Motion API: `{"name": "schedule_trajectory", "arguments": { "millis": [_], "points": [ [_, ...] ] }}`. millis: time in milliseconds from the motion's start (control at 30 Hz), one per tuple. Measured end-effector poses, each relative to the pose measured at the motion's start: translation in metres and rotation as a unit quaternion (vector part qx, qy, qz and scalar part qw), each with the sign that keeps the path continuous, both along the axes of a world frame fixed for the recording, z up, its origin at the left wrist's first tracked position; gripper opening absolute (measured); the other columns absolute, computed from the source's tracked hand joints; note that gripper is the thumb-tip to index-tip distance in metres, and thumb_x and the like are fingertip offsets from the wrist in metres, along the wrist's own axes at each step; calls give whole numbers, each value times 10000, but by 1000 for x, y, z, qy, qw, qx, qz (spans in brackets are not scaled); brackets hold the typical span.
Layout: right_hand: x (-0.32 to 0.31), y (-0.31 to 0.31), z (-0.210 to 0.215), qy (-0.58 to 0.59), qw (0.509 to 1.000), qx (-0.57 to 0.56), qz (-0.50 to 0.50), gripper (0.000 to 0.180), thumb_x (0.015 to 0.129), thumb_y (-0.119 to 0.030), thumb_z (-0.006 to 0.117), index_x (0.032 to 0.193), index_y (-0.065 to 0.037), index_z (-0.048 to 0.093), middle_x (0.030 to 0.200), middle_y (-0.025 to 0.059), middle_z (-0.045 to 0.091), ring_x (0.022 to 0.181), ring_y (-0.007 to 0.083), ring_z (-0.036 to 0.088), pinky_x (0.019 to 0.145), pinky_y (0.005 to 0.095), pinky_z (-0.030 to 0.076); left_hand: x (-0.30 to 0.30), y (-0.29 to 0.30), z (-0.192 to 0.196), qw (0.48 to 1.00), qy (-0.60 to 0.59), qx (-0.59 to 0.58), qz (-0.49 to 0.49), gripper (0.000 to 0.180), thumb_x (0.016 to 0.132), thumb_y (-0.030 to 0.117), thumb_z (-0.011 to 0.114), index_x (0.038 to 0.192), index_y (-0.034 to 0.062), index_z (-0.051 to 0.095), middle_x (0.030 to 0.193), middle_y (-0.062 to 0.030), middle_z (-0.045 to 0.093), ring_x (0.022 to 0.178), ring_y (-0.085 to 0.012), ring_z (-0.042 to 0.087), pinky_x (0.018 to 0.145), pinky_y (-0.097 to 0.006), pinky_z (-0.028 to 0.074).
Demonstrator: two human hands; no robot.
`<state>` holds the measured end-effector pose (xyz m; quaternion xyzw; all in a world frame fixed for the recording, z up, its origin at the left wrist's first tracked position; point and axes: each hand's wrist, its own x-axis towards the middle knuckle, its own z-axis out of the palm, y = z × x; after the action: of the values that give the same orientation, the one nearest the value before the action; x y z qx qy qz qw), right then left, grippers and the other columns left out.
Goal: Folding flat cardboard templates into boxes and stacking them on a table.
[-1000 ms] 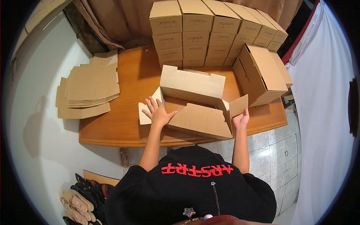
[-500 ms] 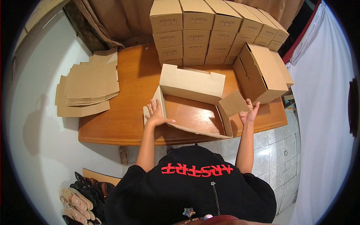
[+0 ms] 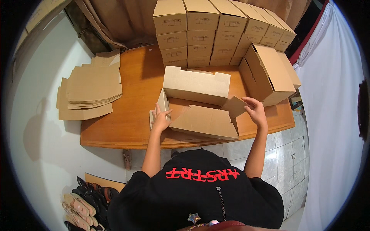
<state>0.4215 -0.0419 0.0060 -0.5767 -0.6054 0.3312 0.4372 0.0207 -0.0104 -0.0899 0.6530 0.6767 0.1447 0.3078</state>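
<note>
A partly folded cardboard box (image 3: 197, 86) stands near the table's front edge, its long back wall upright. Its front panel (image 3: 206, 122) leans inward over the opening, hiding much of the tabletop inside. At the box's left end my left hand (image 3: 160, 121) grips the short wall, thumb on the inner side and fingers outside. On the right, my right hand (image 3: 256, 112) has thumb and forefinger at the edge of a small end flap (image 3: 233, 107), pinching it. The flap tilts outward from the right end.
Several closed boxes (image 3: 200, 36) are stacked at the back of the wooden table (image 3: 138, 77). More closed boxes (image 3: 269, 73) stand at the right. Flat cardboard sheets (image 3: 94, 86) lie in a pile on the left. A white curtain (image 3: 327, 96) hangs beyond the right edge.
The box's front panel has swung up and inward over the opening. My right hand has turned from palm-up to pinching the end flap. My left hand has shifted slightly right and down.
</note>
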Motion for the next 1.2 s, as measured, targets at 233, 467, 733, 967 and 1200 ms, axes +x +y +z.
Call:
{"name": "schedule_trajectory", "arguments": {
  "millis": [233,467,733,967,1200],
  "points": [
    [23,-5,-3,10,999,33,6,184,678,107,481,777,8,601,1018,77,571,928,208,540,796,272,425,-3,3,-3,1000,24,-16,8,925,550,387,808,1340,184,372,1441,-211,-137,1303,-484,-18,984,-635,204],
    [48,-9,-17,15,1000,5,20,277,841,-124,427,672,13,597,1058,92,572,1020,197,487,825,309,405,-3,-4,23,994,-36,-102,14,1356,343,624,801,1408,82,160,1398,-296,-185,1273,-524,-103,1043,-547,120],
    [41,-17,0,35,945,-318,-67,388,860,-426,483,831,-52,584,907,60,593,856,187,557,674,409,489,-6,-8,24,988,-50,-143,3,1513,259,533,852,1411,78,-17,1369,-302,-252,1280,-496,-138,1055,-524,99],
    [38,-29,13,113,925,-362,-10,222,796,-100,604,1003,-52,540,914,44,596,770,170,596,589,345,527,-5,-13,42,985,-7,-171,-23,1562,229,460,876,1396,54,-79,1384,-289,-233,1291,-486,-106,1057,-530,100],
    [60,-20,-39,95,972,-214,-7,296,726,89,551,1002,-17,561,986,52,599,828,127,581,661,256,496,-9,-16,30,987,-11,-158,-12,1553,239,404,884,1384,13,-91,1380,-294,-236,1309,-448,-95,1080,-464,89]
  ]
}}
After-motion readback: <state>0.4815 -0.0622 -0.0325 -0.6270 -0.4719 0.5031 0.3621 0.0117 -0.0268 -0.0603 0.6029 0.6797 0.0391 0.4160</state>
